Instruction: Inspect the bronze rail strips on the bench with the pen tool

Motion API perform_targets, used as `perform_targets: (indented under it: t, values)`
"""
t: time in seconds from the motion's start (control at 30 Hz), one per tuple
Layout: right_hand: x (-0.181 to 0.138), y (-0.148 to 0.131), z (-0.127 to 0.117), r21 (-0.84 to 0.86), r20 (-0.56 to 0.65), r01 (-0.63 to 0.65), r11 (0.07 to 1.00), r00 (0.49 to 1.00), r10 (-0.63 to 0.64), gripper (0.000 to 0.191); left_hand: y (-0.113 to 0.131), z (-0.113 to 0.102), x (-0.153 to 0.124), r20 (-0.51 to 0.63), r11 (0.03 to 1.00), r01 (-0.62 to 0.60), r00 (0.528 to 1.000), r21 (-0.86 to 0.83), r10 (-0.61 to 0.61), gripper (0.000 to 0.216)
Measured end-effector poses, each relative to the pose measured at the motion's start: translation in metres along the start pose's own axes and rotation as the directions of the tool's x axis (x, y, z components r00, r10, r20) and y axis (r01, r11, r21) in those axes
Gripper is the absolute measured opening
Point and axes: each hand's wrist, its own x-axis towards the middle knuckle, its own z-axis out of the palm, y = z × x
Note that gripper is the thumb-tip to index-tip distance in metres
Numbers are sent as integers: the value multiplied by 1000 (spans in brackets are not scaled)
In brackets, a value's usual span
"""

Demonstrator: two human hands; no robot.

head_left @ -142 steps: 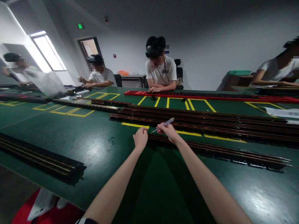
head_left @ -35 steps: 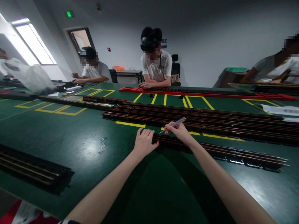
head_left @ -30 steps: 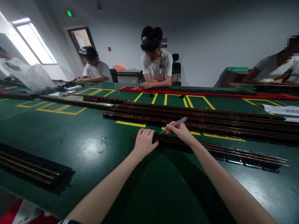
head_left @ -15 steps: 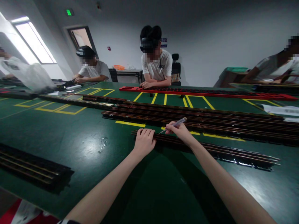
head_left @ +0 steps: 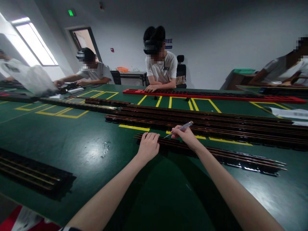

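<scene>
Left hand (head_left: pixel 148 146) flat on rail strip (head_left: pixel 216 154) end; strip runs rightward; right hand (head_left: pixel 186 136) pinches screwdriver (head_left: pixel 179 128) above it.

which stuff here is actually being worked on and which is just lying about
In use:
- left hand, pressing on the near long dark rail strip
- right hand, holding the clear-handled screwdriver

Lying about:
- stacked dark rails
- long red tray
- short black rail section
- white paper
</scene>
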Motion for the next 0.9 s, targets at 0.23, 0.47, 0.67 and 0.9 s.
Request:
perform_targets:
  t: [0.23, 0.47, 0.67, 0.9]
  values:
    - [2, 4, -2, 42, -51, -51, 998, 997, 53, 36, 0, -1, 0, 22, 1000, -2, 1000, 1, 2, 35]
    - [2, 4, 0, 25, -79, -9, 1000, 997, 11, 45, 0, -1, 1, 14, 1000, 3, 1000, -1, -3, 37]
    - [1, 3, 1, -27, 12, -6, 1000, 1000, 6, 41, 0, -2, 1, 16, 1000, -4, 1000, 5, 4, 36]
    - [1, 3, 1, -1, -26, -12, 1000, 1000, 11, 37, 0, -2, 1, 27, 1000, -3, 1000, 8, 2, 35]
